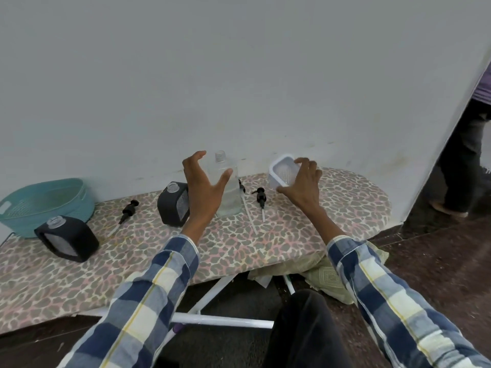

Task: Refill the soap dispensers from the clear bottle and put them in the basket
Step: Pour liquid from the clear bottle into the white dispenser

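Observation:
A clear bottle [228, 185] with an open threaded neck stands upright on the ironing board [159, 248]. My left hand [204, 187] is spread open right in front of it, thumb and fingers on either side, not closed on it. My right hand [303, 184] grips the rim of a small white perforated basket [281, 170], which is tilted. Two black soap dispensers, one [174, 204] beside the bottle and one [67, 237] at the left, stand uncapped. Pump heads [127, 211] [261, 199] with tubes lie on the board.
A teal basket [45, 203] sits at the board's far left against the white wall. The board's white legs [220, 320] lie on the dark floor below. A person's legs [459, 166] are at the right past the wall's corner.

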The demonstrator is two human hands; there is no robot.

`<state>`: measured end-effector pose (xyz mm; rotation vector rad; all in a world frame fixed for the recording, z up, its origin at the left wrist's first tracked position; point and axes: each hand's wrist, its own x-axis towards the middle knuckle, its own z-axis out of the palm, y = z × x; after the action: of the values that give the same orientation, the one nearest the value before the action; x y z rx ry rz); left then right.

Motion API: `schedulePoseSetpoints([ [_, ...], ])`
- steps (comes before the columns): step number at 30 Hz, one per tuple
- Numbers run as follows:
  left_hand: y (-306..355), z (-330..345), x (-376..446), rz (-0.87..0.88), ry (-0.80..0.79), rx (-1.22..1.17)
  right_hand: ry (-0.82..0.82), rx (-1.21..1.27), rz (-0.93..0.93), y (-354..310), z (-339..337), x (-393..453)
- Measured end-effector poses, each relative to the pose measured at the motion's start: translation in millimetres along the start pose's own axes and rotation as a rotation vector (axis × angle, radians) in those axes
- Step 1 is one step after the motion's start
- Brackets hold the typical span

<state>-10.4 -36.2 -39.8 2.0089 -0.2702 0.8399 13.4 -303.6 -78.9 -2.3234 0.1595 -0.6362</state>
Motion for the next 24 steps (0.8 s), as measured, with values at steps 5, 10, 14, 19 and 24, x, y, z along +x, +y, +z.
schedulePoseSetpoints([
  [5,20.5,-8.4,8.0,-0.006,0.103,-0.068,0.239,0.24,-0.354,-67.9,-14.5,-20.0],
  [10,39.8,-20.5,19.1,-0.169,-0.024,-0.27,0.242,0.262,-0.64,-121.1,-16.6,-35.7],
  [14,29.5,-33.2,16.5,-0.171,-0.071,-0.28,0.114,0.281,-0.756,-142.8,-4.7,-48.4],
  [19,-0.1,-62.0,-2.6,-0.234,0.029,-0.233,-0.031,0.304,-0.75,-139.3,18.4,-57.1],
  [24,-25.6,-94.9,-35.8,-0.27,0.103,-0.199,0.026,0.323,-0.561,-124.4,37.9,-66.0],
])
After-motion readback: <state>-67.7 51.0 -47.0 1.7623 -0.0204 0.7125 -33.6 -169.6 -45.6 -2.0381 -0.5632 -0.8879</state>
